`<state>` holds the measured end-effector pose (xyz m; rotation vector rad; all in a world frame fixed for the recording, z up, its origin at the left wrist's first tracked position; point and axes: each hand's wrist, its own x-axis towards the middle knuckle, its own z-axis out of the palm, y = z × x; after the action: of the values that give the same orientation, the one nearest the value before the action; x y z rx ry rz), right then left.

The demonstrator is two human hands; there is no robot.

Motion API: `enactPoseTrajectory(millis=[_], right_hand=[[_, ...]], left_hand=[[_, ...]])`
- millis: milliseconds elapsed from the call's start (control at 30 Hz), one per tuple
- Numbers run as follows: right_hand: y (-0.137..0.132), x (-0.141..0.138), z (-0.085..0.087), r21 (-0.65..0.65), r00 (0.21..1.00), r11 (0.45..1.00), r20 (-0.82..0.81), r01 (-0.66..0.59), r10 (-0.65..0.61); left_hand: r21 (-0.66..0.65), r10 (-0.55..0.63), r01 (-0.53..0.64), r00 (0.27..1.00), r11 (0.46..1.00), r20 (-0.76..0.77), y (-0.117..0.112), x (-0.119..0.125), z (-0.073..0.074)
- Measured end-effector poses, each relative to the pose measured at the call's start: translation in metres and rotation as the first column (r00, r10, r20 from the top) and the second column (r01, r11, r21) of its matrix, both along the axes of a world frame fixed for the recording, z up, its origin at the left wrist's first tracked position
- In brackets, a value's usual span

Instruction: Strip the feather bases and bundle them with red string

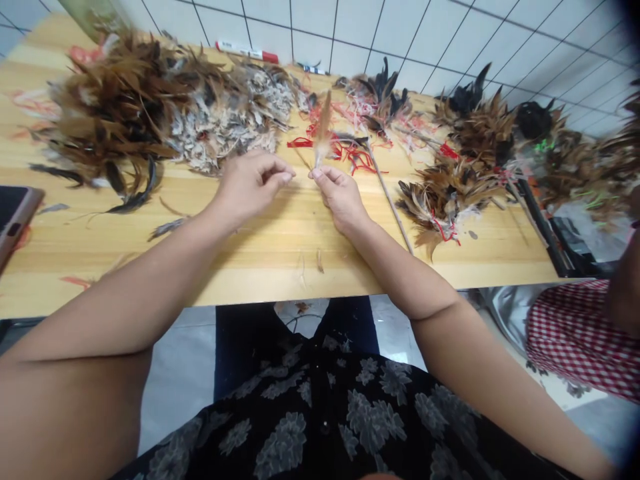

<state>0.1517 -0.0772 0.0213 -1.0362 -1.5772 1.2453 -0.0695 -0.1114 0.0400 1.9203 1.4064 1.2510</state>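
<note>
Pinching a slim tan-and-cream feather [324, 130] at its base, the right hand [340, 197] holds it between thumb and fingertips, its long axis rising away from the person, the tip pointing up and leaning slightly right. The left hand [253, 187] sits just beside it, fingers drawn narrow toward the thumb; whether they hold anything fine, I cannot tell. Beneath both lies a smooth, honey-toned wooden tabletop [280, 260]. Just right of the right hand, a thin wooden stick [390, 200] runs slantwise, with tangled red thread [357, 160] beyond the feather. Farther ahead of the left hand, a heap of glossy brown feathers [115, 107] meets fluffy grey speckled down [225, 120], near white wall tiles [450, 40].
</note>
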Motion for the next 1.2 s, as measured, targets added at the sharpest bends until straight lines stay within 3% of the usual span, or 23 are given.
enactPoseTrajectory(millis=[133,233,433,700,900,1200], right_hand=[[-0.005,-0.008,0.000,-0.191,0.990,0.981,-0.132,0.023,-0.048],[-0.006,-0.011,-0.002,-0.248,0.988,0.969,-0.148,-0.003,-0.035],[-0.002,-0.003,-0.012,-0.128,0.994,0.990,-0.097,-0.061,0.049],[0.000,-0.006,-0.022,-0.057,0.994,0.992,0.015,-0.112,0.113],[-0.002,-0.006,-0.023,-0.020,0.989,0.990,0.051,-0.140,0.141],[0.007,-0.003,-0.027,-0.017,0.980,0.986,-0.107,-0.169,0.166]], left_hand=[[-0.104,-0.064,0.080,0.987,0.991,0.146,0.001,0.015,-0.010],[-0.113,-0.057,0.082,0.977,0.990,0.205,0.001,0.017,-0.012],[-0.109,-0.066,0.104,0.949,0.989,0.308,0.005,0.014,-0.019],[-0.141,-0.116,0.224,0.836,0.964,0.536,0.008,0.019,-0.023],[-0.168,-0.105,0.231,0.832,0.958,0.544,0.009,0.018,-0.025],[-0.196,-0.073,0.199,0.857,0.960,0.510,0.005,0.009,-0.018]])
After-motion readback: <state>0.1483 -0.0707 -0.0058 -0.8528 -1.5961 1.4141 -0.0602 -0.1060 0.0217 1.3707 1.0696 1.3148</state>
